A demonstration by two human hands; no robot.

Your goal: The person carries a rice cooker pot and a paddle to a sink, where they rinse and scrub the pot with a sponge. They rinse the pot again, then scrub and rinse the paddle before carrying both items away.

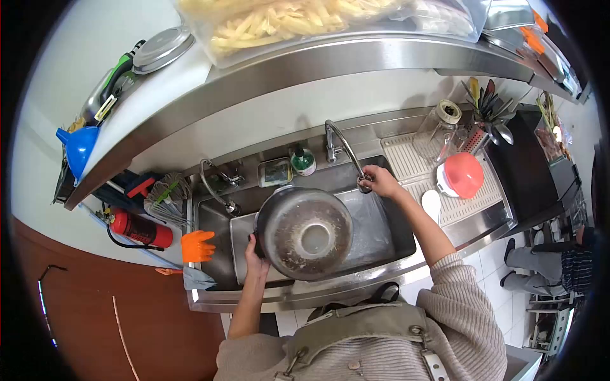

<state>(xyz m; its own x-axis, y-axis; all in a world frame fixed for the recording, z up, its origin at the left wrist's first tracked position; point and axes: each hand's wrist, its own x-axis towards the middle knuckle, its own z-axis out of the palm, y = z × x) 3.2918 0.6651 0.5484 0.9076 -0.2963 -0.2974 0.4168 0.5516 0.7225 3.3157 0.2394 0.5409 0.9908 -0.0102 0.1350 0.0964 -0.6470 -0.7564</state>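
A large round metal pot [309,235] is held over the sink [401,235], its stained, brownish round face with a pale ring in the middle turned up. My left hand [256,259] grips its left edge, thumb along the side. At the pot's upper right, my right hand [382,182] is closed around the spray head of the flexible faucet [346,147]. Below that head, water runs over the basin floor. A second faucet [213,187] arches over the left part of the sink. Behind the pot stand a bottle of green liquid [303,162] and a small metal tray [274,171].
An orange glove [197,246] and a grey cloth [197,278] hang on the sink's left edge. On the right drainboard [416,152] sit a red bowl [462,175], a white spoon [431,204] and a glass jar [438,130]. A shelf [356,54] crosses overhead. Another person [553,257] stands at far right.
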